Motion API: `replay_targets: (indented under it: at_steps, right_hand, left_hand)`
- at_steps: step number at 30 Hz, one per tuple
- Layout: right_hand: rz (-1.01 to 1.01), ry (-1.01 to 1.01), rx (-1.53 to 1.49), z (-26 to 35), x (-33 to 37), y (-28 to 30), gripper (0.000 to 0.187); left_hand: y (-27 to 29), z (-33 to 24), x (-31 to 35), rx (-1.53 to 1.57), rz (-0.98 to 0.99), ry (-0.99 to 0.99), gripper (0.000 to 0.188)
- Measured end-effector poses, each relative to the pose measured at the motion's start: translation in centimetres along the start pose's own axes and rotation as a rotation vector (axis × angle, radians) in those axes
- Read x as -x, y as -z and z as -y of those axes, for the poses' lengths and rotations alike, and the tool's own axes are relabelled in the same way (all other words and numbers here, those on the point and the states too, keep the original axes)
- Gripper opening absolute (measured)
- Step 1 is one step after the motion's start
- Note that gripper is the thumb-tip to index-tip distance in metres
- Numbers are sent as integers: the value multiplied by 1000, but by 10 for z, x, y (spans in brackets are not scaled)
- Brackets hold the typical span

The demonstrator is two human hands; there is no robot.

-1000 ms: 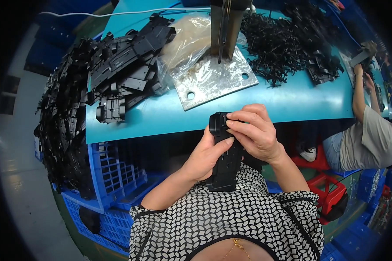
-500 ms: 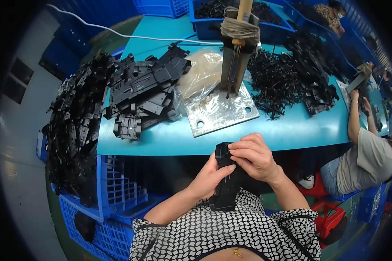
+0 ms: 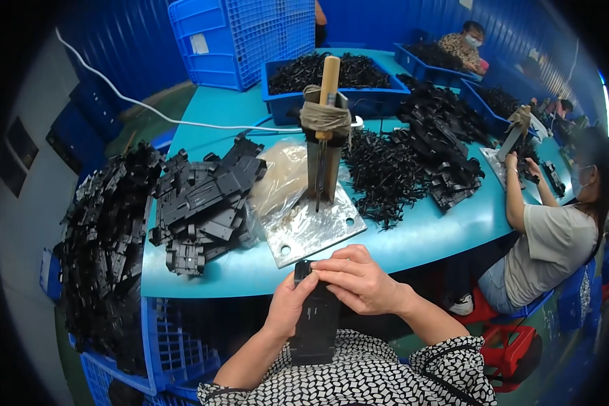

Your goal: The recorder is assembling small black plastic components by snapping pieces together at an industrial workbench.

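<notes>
A long black plastic part (image 3: pixel 314 325) lies in front of my body, its near end against my patterned top. My left hand (image 3: pixel 289 304) grips its left side near the far end, thumb on top. My right hand (image 3: pixel 360 281) is closed at that same end, thumb and fingers pinched together; whatever they hold is hidden. Just beyond my hands is a metal base plate (image 3: pixel 311 233) on the table. It carries an upright metal bracket, and a wooden-handled tool (image 3: pixel 329 78) with a thin metal rod is bound to it by twine (image 3: pixel 326 118).
Black plastic parts are piled on the turquoise table (image 3: pixel 250 281) at left, beside a clear plastic bag (image 3: pixel 277 179). Small black pieces (image 3: pixel 379 176) lie at right. Blue crates (image 3: pixel 271 40) stand behind; another overflows at far left. A co-worker (image 3: pixel 548 237) sits at right.
The view has tilted upward, so the table sits lower in the picture and more of the background shows. The black part's long face is now turned more toward me; both hands stay at its far end.
</notes>
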State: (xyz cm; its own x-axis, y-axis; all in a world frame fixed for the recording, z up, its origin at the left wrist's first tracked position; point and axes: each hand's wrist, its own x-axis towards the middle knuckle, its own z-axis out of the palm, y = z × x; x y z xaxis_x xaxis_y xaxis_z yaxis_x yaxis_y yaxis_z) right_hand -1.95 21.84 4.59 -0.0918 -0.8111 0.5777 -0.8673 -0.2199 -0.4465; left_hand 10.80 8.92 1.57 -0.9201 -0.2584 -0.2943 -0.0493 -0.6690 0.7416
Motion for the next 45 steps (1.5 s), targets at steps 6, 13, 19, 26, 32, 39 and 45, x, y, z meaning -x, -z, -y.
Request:
replay_targets:
  at_steps: [6,13,19,26,32,39,45]
  right_hand:
    - [-97,-54,33,-1,0,10,44]
    - [-284,-323,-85,-8,-1,12,19]
    - [-286,-366,-308,-15,-15,-10,24]
    - [-172,-388,-326,-19,-19,-17,24]
    - [-100,-428,-348,-19,-22,-14,21]
    - [-81,-474,-396,-21,-17,-16,21]
    - [-37,-592,-460,-25,-19,-16,21]
  left_hand:
    - [-4,-14,0,-59,-22,-106,34]
    - [-2,-44,-16,97,19,-117,34]
    - [5,-34,-22,64,-56,-109,37]
    - [6,-28,-19,71,-54,-61,31]
    - [6,-28,-21,61,-72,-40,28]
    - [5,-28,-22,43,-135,-32,25]
    - [10,-31,-24,65,-109,54,25]
